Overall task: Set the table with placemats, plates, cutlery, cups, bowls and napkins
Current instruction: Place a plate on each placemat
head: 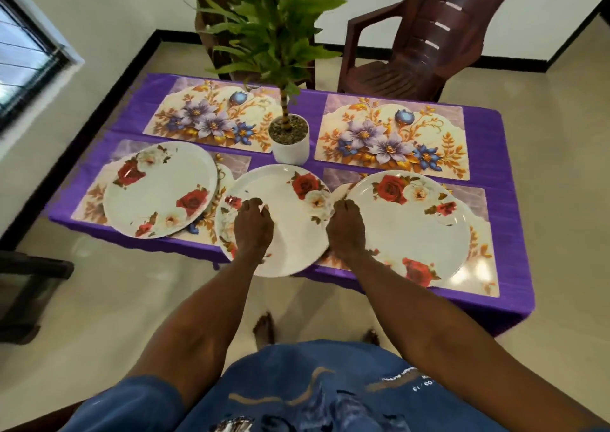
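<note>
Three white plates with red roses are on a table covered in purple cloth (510, 220). The left plate (161, 190) lies on the near-left floral placemat (236, 164), and the right plate (409, 230) lies on the near-right placemat (475, 200). Between them, the middle plate (284, 200) juts over the table's front edge. My left hand (252, 227) rests on its left part with fingers curled, and my right hand (346, 230) grips its right rim. The far-left placemat (211, 117) and far-right placemat (389, 131) carry nothing.
A potted plant in a white pot (290, 147) stands at the table's centre, just beyond the middle plate. A brown plastic chair (412, 51) stands behind the far right side, and dark furniture (26, 293) sits at the left on the tiled floor.
</note>
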A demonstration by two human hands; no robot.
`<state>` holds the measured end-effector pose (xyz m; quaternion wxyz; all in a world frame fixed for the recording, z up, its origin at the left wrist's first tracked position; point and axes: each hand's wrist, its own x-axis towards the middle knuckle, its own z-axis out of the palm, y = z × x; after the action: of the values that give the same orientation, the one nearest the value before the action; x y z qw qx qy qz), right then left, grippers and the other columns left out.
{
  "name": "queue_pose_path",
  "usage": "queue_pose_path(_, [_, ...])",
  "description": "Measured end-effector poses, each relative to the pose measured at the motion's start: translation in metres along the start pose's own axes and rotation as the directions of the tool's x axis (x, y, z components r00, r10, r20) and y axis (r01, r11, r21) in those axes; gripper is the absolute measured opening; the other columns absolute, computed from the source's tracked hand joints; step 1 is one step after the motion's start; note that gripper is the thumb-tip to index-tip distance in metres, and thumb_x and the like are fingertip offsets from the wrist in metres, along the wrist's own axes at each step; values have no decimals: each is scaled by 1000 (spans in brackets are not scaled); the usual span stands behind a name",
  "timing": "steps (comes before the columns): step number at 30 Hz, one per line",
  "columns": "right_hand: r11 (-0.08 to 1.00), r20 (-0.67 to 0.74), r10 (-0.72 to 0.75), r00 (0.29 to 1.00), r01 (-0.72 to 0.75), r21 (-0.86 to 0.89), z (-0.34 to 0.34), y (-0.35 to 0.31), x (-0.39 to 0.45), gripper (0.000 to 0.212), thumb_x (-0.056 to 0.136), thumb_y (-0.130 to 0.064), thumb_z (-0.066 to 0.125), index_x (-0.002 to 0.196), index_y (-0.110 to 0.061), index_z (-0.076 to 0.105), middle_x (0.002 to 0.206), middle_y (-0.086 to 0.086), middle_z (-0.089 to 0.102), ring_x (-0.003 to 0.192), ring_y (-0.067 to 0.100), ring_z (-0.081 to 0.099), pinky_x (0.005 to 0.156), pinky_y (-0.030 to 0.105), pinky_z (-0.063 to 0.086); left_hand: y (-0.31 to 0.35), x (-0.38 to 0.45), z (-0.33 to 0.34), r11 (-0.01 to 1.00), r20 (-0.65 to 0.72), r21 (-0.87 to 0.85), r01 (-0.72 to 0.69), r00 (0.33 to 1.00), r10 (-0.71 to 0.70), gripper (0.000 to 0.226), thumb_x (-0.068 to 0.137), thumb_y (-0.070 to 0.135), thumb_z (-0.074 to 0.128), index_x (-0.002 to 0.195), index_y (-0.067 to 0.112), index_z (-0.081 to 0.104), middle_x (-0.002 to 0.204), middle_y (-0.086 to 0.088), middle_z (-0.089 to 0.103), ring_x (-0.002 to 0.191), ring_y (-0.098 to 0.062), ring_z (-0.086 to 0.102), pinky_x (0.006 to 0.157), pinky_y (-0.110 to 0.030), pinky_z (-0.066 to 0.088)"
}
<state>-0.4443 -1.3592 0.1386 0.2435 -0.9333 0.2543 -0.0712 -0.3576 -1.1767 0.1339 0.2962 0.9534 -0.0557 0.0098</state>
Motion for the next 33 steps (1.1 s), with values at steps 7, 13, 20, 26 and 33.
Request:
queue_pose_path(7, [944,-74,191,979,-204,-258,57,-56,-22,27,79,-11,63,105,-2,61,100,19,61,93,36,58,83,41,48,-83,45,-37,997,87,54,-58,995,54,37,90,16,59,125,6,53,119,-17,60,111,-37,56,97,-49,46])
queue_pose_path(13, [822,-171,522,836,-546,-161,65,-72,-42,36,90,-20,56,119,1,52,116,21,55,108,38,54,94,47,45,-102,58,-50,999,258,-32,-2,966,10,36,97,24,50,127,4,50,119,-20,62,112,-38,58,93,-48,48])
queue_pose_path(20, [667,63,711,700,-700,253,60,-60,-33,49,96,-19,45,142,-2,35,140,21,45,127,37,46,102,43,39,-104,82,-45,996,346,-83,17,938,13,29,91,20,50,113,4,60,108,-17,68,102,-35,63,85,-44,54])
queue_pose_path(26, [626,71,702,708,-662,412,53,-50,-28,51,92,-8,48,143,-9,43,138,13,52,129,33,47,105,35,38,-106,97,-39,995,440,-59,86,897,-51,23,77,16,59,96,3,66,89,-12,71,85,-31,69,67,-34,56])
queue_pose_path(33, [553,19,784,620,-713,431,46,-61,-35,37,97,-15,46,131,-2,48,129,17,57,120,35,53,93,38,44,-107,83,-39,972,340,-211,102,940,-25,39,74,28,58,112,21,59,104,-2,68,94,-21,66,76,-43,59])
